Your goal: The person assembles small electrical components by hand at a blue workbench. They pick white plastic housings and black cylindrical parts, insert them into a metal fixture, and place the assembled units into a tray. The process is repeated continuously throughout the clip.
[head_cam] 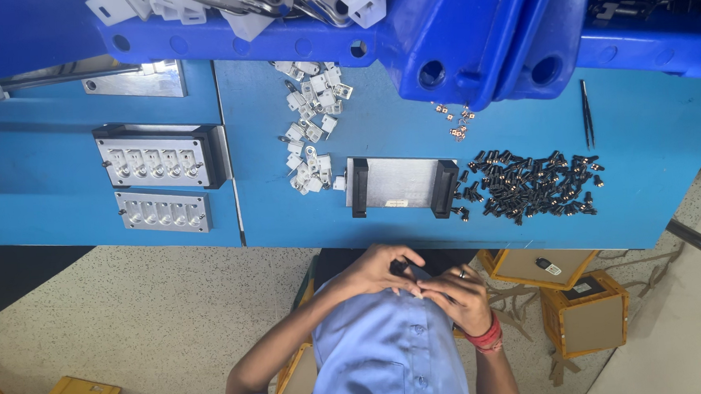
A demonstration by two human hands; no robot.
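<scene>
Blue workbench fills the upper frame, speckled floor below, w/ bins of white housings along the top edge. Both hands meet close to the chest: left hand and right hand, fingers pinched narrow around a small black part and what looks like a tiny white piece; exact grip too small to tell. To do this well, prob. best to keep the parts squared and press straight, elbows tucked, no twisting. Black part sits at the hands' 12 o'clock edge, touching the fingertips. Metal fixture lies at 12 o'clock from the hands, pile of black terminals at 1–2 o'clock, white housings at 11 o'clock, well apart.
</scene>
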